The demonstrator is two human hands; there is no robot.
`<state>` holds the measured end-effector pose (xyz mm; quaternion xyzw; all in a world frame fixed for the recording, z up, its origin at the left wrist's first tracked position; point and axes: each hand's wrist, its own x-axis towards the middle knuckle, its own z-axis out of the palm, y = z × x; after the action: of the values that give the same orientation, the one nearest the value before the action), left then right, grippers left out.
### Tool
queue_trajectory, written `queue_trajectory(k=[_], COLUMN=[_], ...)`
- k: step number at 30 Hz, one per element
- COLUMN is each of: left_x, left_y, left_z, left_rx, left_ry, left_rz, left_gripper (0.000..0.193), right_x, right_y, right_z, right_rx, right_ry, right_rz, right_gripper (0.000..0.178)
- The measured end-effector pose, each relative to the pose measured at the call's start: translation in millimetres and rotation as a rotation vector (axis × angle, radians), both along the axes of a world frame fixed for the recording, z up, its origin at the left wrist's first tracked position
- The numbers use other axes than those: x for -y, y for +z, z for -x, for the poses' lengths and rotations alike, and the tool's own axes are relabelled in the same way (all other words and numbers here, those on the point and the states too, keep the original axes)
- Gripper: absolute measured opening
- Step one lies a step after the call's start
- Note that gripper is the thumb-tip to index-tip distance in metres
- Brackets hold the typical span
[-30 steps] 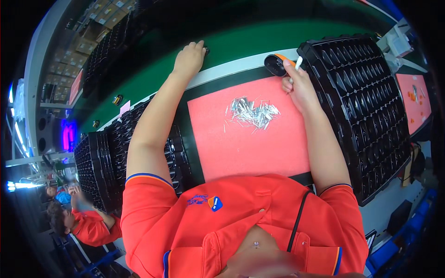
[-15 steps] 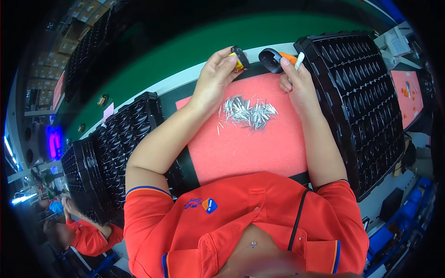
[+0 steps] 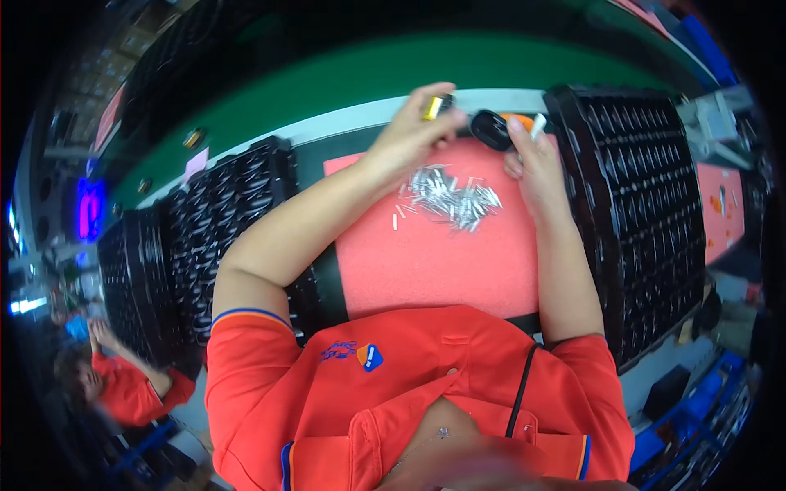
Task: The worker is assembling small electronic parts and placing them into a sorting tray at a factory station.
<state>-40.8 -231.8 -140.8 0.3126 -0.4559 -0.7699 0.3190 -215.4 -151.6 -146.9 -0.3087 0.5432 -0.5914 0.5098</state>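
Observation:
My left hand [image 3: 409, 135] is closed on a small black-and-yellow part [image 3: 436, 107], held above the far edge of the pink mat [image 3: 434, 270]. Just to its right, my right hand [image 3: 534, 168] grips a dark, rounded shell [image 3: 490, 129] with its hollow side showing. An orange piece [image 3: 516, 120] sits behind that hand's fingers, and a short white strip [image 3: 538, 125] sticks up by the thumb; how they join the shell is hidden. The two held parts are close but apart. Below both hands, a loose pile of thin silvery pieces [image 3: 450, 196] lies on the mat.
A stack of black moulded trays [image 3: 647, 213] stands close by my right arm, and more black trays [image 3: 233, 213] are at my left. A green surface [image 3: 352, 98] with a pale edge runs along the far side. Another person in red [image 3: 135, 385] is at the lower left.
My left hand has moved right with the black-and-yellow part, nearer the dark shell, and its fingers have shifted around the part. The shell has tilted slightly; the whole view has shifted a little.

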Motion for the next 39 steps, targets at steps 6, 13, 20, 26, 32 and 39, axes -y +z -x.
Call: queue_trajectory(k=[6,13,20,26,32,39], left_x=[-1,-8,-52,-109,-162,-226], left_y=[-2,27,78,59,63,66], left_z=[-1,-104,-287,-360,-378,-312], left_rx=[0.252,0.368,0.65,0.774,0.721,0.789], left_ry=[-0.057,0.103,0.466,0.61,0.716,0.428], left_rz=[0.297,0.448,0.183,0.049,0.008,-0.034], left_gripper=[0.056,0.05,0.047,0.05,0.051,0.057], right_x=[-6,-12,-7,-12,-20,-36], right_y=[-11,1,-3,21,28,32], right_z=[-4,-15,1,-12,-15,-35], right_rx=[-0.054,-0.125,-0.101,-0.057,-0.044,-0.041], right_ry=[0.065,0.212,0.196,0.196,0.264,0.342], right_rz=[0.021,0.08,0.133,0.116,0.1,0.117], right_gripper=[0.024,0.044,0.045,0.046,0.049,0.048])
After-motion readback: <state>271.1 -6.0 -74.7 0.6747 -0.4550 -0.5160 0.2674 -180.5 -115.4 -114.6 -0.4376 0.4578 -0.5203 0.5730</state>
